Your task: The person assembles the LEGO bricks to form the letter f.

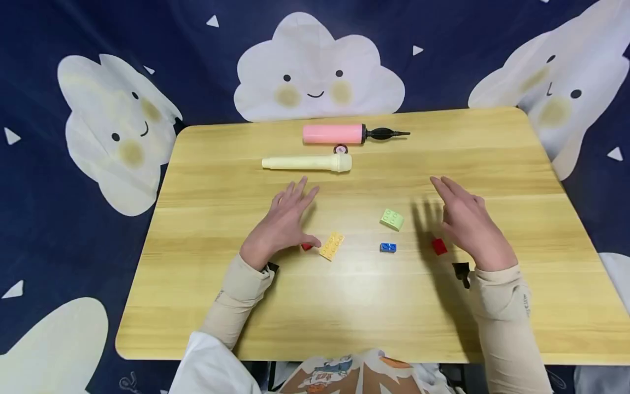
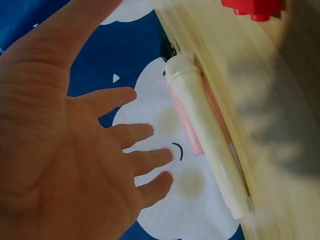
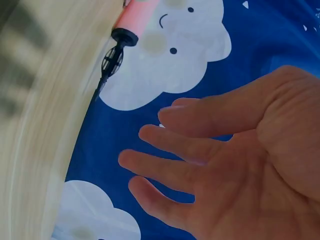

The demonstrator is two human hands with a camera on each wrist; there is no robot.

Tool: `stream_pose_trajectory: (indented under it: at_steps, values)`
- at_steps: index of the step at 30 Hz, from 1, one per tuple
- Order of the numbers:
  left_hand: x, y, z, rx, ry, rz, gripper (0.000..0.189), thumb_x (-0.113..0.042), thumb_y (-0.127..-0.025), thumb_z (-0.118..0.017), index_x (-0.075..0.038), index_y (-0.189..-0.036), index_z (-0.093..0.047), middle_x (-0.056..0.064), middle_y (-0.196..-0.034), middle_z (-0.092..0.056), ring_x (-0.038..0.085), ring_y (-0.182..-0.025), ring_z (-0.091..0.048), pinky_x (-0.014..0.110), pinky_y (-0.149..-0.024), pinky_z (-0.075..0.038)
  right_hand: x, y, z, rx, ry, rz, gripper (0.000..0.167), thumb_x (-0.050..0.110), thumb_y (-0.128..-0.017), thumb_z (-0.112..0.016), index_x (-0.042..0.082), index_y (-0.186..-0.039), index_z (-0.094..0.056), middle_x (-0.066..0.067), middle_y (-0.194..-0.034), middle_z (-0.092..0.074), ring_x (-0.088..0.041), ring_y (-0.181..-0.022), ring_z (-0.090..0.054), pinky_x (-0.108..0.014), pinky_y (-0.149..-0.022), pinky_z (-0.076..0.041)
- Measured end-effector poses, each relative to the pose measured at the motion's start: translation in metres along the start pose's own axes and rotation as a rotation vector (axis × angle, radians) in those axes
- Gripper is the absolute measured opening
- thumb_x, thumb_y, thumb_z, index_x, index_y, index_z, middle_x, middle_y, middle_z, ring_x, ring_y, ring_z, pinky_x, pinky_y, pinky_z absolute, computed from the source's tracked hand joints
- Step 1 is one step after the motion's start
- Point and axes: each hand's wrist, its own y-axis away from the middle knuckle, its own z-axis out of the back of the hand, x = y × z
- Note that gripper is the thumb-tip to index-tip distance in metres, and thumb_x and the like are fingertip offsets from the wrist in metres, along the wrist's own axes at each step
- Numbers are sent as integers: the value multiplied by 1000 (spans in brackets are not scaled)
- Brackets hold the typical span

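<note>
My left hand point(image 1: 283, 227) is over the left part of the table, fingers spread and holding nothing. Its thumb partly covers a red toy brick point(image 1: 307, 247), beside a yellow flat brick point(image 1: 332, 246). In the left wrist view, a red brick point(image 2: 256, 7) shows at the top edge. My right hand point(image 1: 467, 227) hovers on the right with loosely extended fingers and an empty palm point(image 3: 240, 185). Another red brick point(image 1: 439, 247) lies just left of it. Between the hands are a light green brick point(image 1: 392, 219) and a small blue brick point(image 1: 388, 248).
A cream microphone-shaped object point(image 1: 300, 163) lies beyond my left hand. Behind it are a small round disc point(image 1: 340, 149) and a pink hand pump point(image 1: 332, 134) with a black nozzle. The wooden table point(image 1: 221, 306) meets a dark blue cloud-print cloth point(image 1: 206, 71).
</note>
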Motion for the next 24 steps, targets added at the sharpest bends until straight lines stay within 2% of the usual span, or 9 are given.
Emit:
stream_pose_trajectory:
  at_steps: [3,5,7,9,12,15,19,22,24]
  values:
    - [3,4,-1,6,61,27,106,-45,-74,-87,-11,-157,-30,15,-164,-20,36,-149,-23,54,-118,-17,-1,3,2,21,4,-20,76,-12,-85,-47,2,-157,-25,-30,-147,-40,-44,-115,-51,-60,-95,-34]
    - [5,8,-4,7,94,56,92,-42,-78,-86,-8,-151,-42,15,-155,-37,34,-138,-40,52,-114,-29,-1,4,3,47,11,-44,71,-9,-89,-46,2,-156,-26,-27,-133,-50,-36,-91,-53,-52,-80,-41]
    - [8,13,-8,13,113,83,78,-41,-80,-85,-6,-142,-53,14,-140,-50,31,-120,-53,47,-105,-40,-2,6,2,76,16,-71,66,-5,-92,-48,0,-155,-29,-25,-125,-55,-30,-81,-51,-46,-72,-42]
    - [11,18,-14,20,119,98,67,-40,-80,-85,-4,-131,-61,11,-125,-55,27,-103,-55,43,-94,-47,-3,9,-1,93,20,-95,62,-2,-94,-50,-1,-153,-31,-25,-119,-58,-31,-83,-58,-47,-71,-44]
    - [13,23,-23,32,113,108,54,-38,-81,-84,-4,-119,-67,9,-113,-57,23,-91,-54,38,-86,-49,-8,13,-6,96,13,-99,55,3,-96,-55,-3,-148,-37,-29,-127,-58,-39,-96,-64,-55,-78,-49]
    - [14,26,-30,41,120,114,41,-33,-85,-82,-5,-112,-71,6,-108,-57,21,-88,-53,37,-83,-49,-12,17,-13,105,-2,-115,48,6,-97,-57,-5,-142,-43,-30,-126,-59,-42,-99,-65,-60,-81,-49]
    - [13,26,-33,41,124,99,26,-25,-90,-76,-5,-108,-72,5,-108,-58,20,-88,-54,36,-83,-48,-16,20,-20,119,-9,-151,41,9,-98,-58,-8,-133,-51,-31,-121,-62,-44,-100,-65,-62,-81,-48]
    - [13,25,-35,31,110,92,24,-23,-92,-74,-5,-108,-71,5,-109,-58,20,-89,-54,36,-84,-49,-20,24,-26,125,9,-166,41,13,-97,-62,-11,-129,-53,-32,-117,-61,-44,-99,-64,-62,-78,-48]
    - [13,25,-36,20,101,97,25,-23,-93,-74,-4,-108,-70,6,-108,-58,20,-88,-54,37,-83,-49,-23,27,-30,131,23,-182,47,17,-96,-67,-12,-129,-52,-31,-115,-59,-43,-97,-62,-61,-77,-47]
